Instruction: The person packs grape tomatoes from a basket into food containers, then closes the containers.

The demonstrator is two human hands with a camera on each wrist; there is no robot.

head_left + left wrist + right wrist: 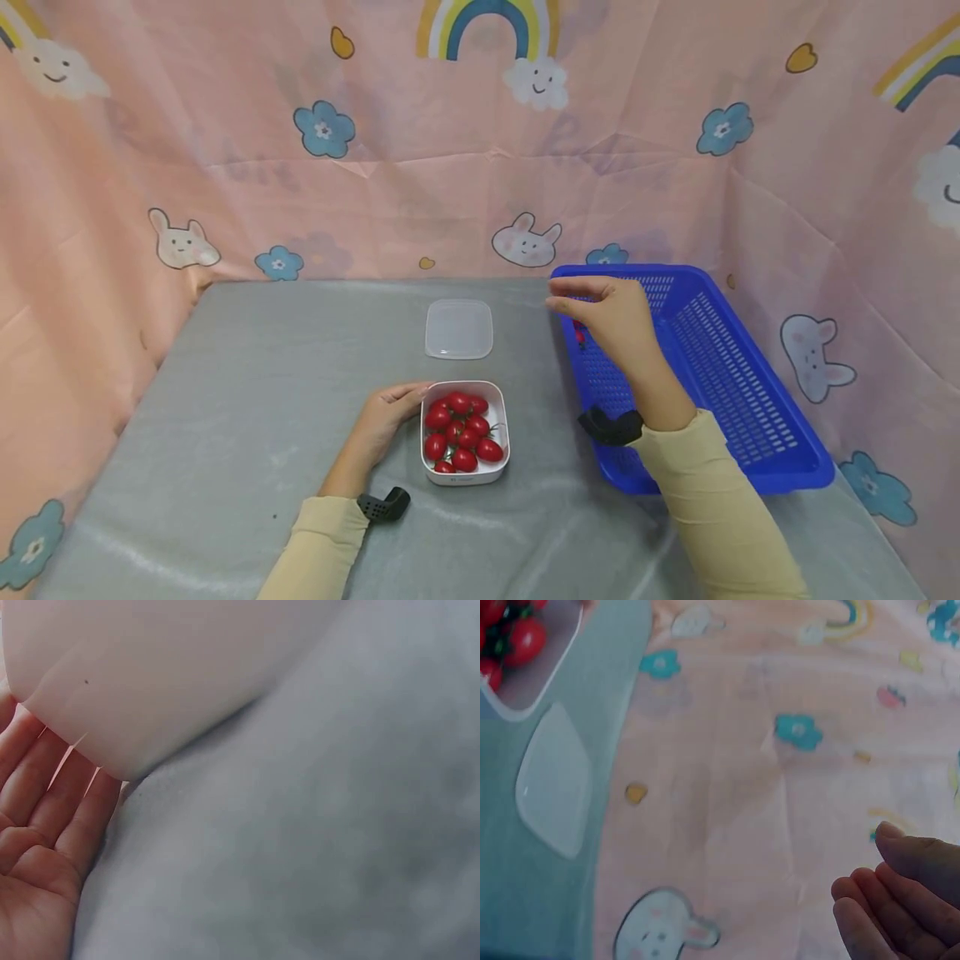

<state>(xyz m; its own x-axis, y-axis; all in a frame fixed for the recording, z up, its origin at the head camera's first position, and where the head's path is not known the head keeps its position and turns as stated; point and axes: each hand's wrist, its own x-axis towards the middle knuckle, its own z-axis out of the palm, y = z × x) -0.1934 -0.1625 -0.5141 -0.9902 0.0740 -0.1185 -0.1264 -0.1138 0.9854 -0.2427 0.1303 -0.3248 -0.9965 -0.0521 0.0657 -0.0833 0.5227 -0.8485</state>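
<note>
A white square container (465,479) full of red cherry tomatoes (459,429) stands on the grey table. My left hand (386,417) touches its left side; in the left wrist view the fingers (56,776) lie fairly straight against the container's wall (150,682). Over the left edge of a blue basket (712,367) hovers my right hand (615,321), its thumb and fingers apart and nothing between them, as the right wrist view also shows (900,892). Below that hand, a bit of red, probably tomatoes (580,335), shows inside the basket; the hand and arm hide part of it.
A translucent lid (459,329) lies flat on the table (300,375) behind the container. The slotted basket takes up the table's right side. A pink patterned curtain (420,192) hangs around the back and sides.
</note>
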